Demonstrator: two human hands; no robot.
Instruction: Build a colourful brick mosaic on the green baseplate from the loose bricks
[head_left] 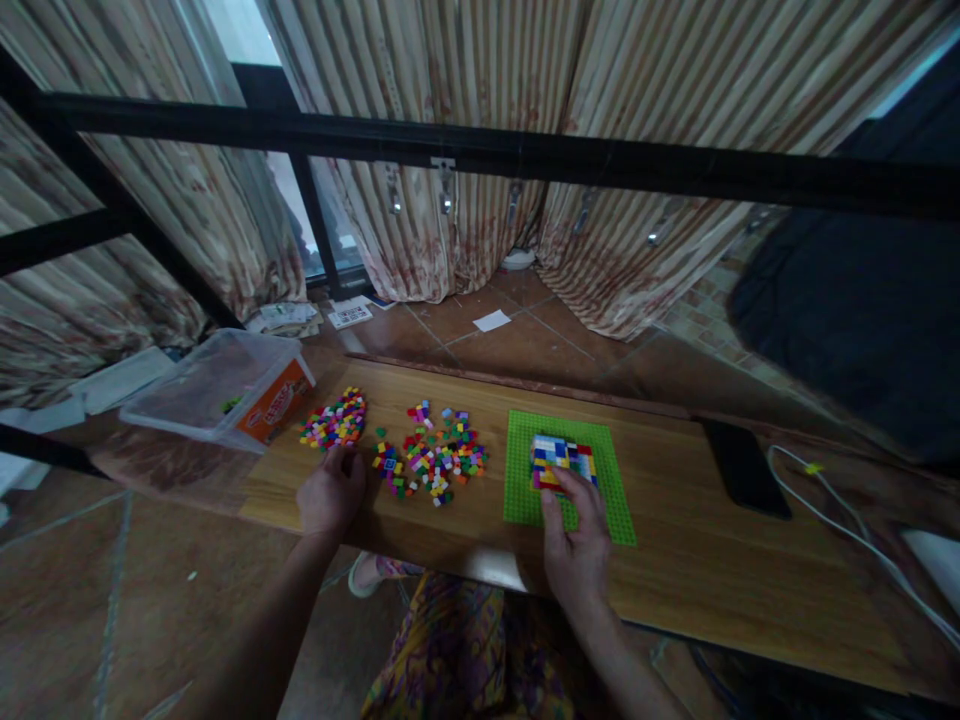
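My left hand (331, 492) rests on the wooden table with its fingers curled in, at the near edge of a heap of small coloured toy bricks (337, 418). Whatever its fingers hold, if anything, is hidden. My right hand (579, 540) reaches over a green studded baseplate (521, 480), thumb and forefinger drawn together at the near side of a low block of bricks (553, 450) in white, blue, yellow and red. Anything pinched there is too small to make out. Between the hands lie more loose bricks (446, 455), spread in a looser patch.
A clear plastic box (217, 385) with an orange label stands left of the heap. On the right of the table (690, 580) lie a black phone (745, 467) and a white cable (847, 520). A black metal rail (480, 145) crosses before striped curtains.
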